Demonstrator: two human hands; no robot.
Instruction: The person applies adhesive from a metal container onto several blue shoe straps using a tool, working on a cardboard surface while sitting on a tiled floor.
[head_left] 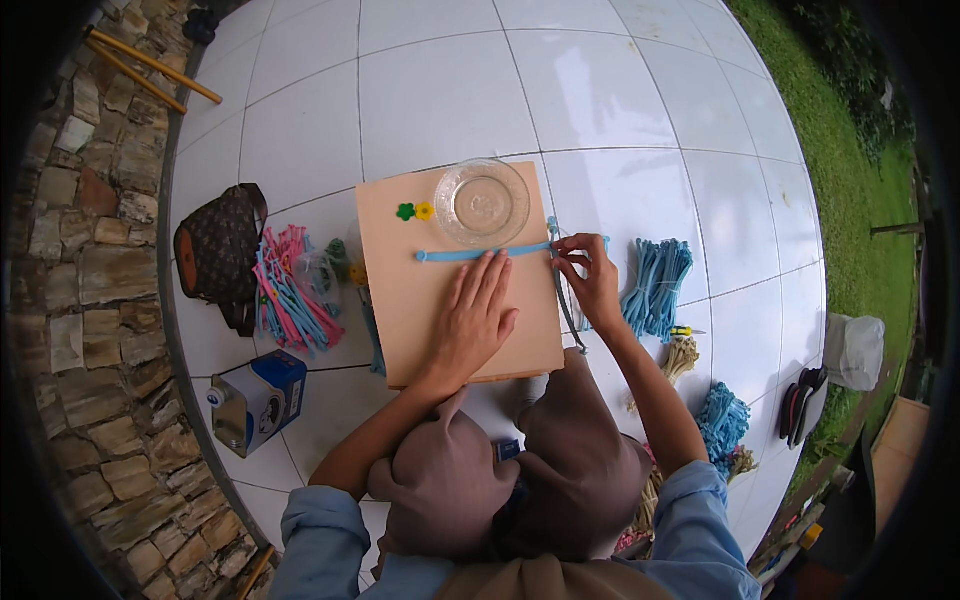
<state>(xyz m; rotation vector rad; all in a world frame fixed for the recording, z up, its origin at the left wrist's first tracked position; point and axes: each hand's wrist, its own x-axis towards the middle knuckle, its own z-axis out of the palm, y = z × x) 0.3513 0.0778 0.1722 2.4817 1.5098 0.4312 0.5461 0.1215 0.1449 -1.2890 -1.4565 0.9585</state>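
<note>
— Where was your left hand (478, 310)?

— You had it flat on the tan board (420, 300), fingers stretched out and close together, palm down, gripping nothing. Your fingertips reached just under the blue strip (470, 255) that lay across the board from left to right.

— And your right hand (590, 280)?

— It sat at the board's right edge, thumb and fingers pinched together on the right end of that blue strip, where a second blue piece crossed it.

— What else lay on the board?

— A clear glass dish (482, 203) stood near the far edge, just beyond the strip. Left of it were two small flower shapes side by side, one green (405, 211), one yellow (425, 211).

— And around the board?

— The board lay on a white tiled floor (620, 90). To your right you had a bundle of blue strips (655, 285), with a second blue bundle (720, 420) nearer your elbow. To your left lay a heap of pink and blue strips (290, 295), a dark brown bag (220, 250) beyond it and a blue and white box (255, 398) closer to you. A stone wall (85, 300) ran along the left, and grass (850, 150) bordered the tiles on the right.
</note>
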